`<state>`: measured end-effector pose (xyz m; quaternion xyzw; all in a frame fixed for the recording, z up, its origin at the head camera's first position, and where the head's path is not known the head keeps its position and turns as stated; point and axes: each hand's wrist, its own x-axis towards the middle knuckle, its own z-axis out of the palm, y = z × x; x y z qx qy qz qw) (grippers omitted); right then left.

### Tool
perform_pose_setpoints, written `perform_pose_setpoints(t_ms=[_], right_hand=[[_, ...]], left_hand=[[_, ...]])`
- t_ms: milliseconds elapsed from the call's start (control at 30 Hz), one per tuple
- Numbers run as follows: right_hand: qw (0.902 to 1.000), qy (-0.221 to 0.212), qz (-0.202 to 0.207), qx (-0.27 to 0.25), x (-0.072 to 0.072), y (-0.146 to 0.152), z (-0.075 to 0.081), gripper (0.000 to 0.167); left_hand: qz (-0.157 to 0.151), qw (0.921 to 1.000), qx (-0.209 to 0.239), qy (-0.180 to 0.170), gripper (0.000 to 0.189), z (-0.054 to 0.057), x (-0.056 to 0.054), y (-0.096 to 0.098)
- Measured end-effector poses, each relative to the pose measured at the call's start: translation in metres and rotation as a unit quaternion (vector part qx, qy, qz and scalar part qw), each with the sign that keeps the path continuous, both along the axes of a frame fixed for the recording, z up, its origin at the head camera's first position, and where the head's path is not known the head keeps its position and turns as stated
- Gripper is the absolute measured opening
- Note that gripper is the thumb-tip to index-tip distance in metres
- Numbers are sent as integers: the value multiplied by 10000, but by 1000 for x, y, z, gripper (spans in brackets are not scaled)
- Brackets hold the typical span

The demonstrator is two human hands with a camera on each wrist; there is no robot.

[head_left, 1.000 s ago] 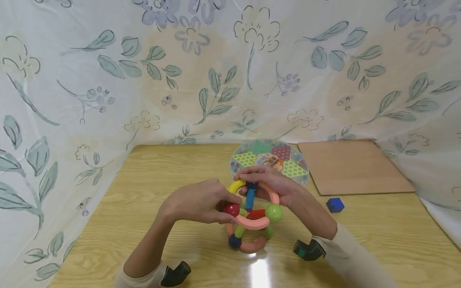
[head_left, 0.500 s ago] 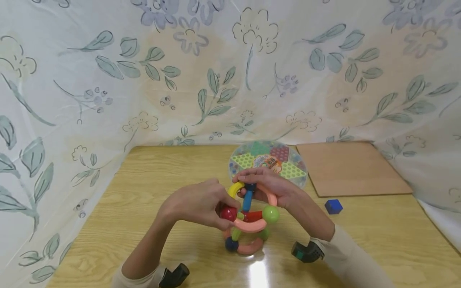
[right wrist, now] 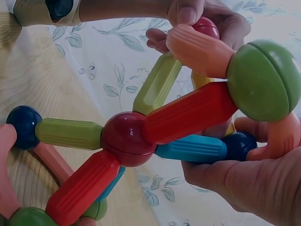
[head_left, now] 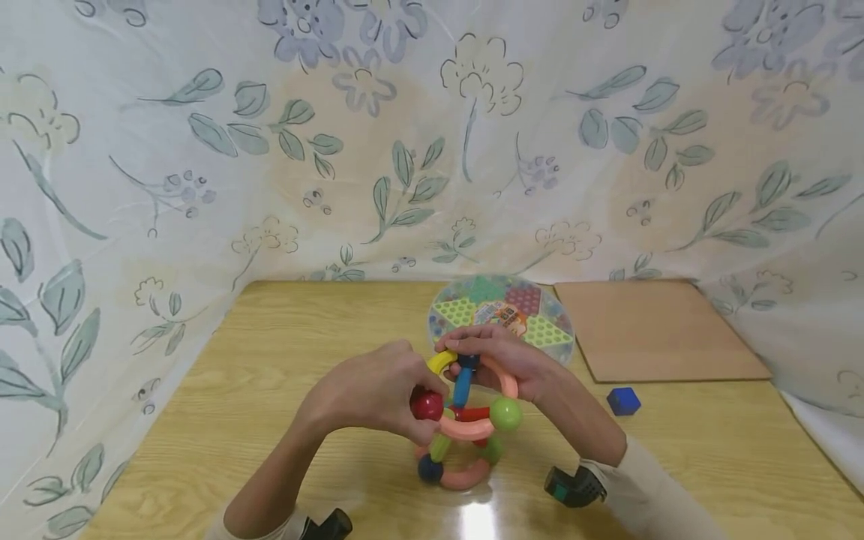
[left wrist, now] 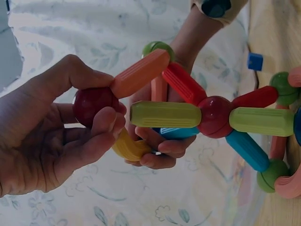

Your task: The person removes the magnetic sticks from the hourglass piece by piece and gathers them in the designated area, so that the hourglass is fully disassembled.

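Observation:
A toy built of balls and rods stands on the table, with a red centre ball and rods running out from it. My left hand pinches a red ball at the upper ring, where a salmon curved rod and a yellow curved rod meet it. Right beside that ball is the end of a yellow-green rod. At the far side of the ring, my right hand grips a dark blue ball joined to a blue rod. A light green ball sits between both hands.
Behind the hands lies a round Chinese checkers board under a clear cover. A brown flat board is at the back right, with a small blue cube in front of it. Floral cloth hangs behind the wooden table.
The head view has tilted a little, so everything sits slightly lower in it. Both hands keep their hold on the same balls, with hardly any movement between them.

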<state>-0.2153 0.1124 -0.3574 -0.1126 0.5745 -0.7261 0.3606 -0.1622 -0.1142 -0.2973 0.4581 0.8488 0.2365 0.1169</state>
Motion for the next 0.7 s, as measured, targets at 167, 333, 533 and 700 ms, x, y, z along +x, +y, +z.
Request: perform_pose_setpoints(t_ms=[167, 333, 533, 700], right_hand=[[10000, 6, -52, 27, 1, -1, -1, 21], [9999, -32, -85, 44, 2, 1, -2, 21], [10000, -38, -71, 4, 1, 0, -3, 20], [10000, -35, -82, -23, -1, 0, -3, 18]], left_hand=[[29, 9999, -24, 113, 12, 0, 3, -1], [75, 9996, -137, 233, 13, -1, 6, 3], [271, 9970, -320, 648, 7, -1, 10, 5], [451, 9900, -545, 1221, 10, 0, 17, 8]])
